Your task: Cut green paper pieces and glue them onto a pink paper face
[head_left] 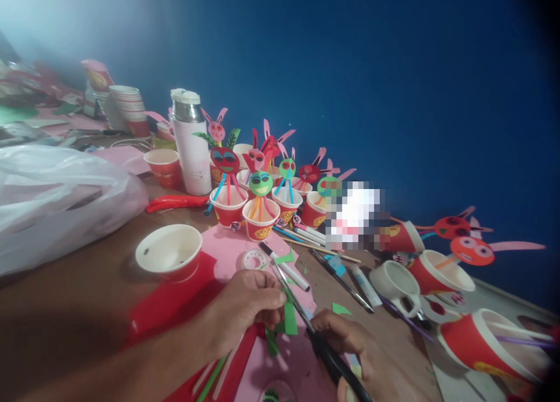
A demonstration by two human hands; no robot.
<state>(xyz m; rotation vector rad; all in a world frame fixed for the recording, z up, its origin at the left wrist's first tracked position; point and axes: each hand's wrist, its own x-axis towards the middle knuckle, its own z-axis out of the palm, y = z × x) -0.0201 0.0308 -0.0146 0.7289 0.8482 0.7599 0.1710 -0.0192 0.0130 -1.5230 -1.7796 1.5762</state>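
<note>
Black-handled scissors (324,350) are held in my right hand (356,349), its fingers wrapped round the handles and the metal blades pointing up and left. Close beside the blades, my left hand (249,303) is closed in a pinch, with green paper (289,317) hanging at its fingertips. More green scraps lie below, over pink paper (289,367). A black-capped white marker (291,269) and a white tape roll (254,260) rest just beyond my hands. Red paper (175,297) lies under my left forearm.
Red cups with paper faces (261,218) stand along the blue wall. A white bowl (168,250), a bottle (192,151) and a plastic bag (56,203) are at left. On the right are a mug (396,282), a pen (343,282) and tipped cups (485,346).
</note>
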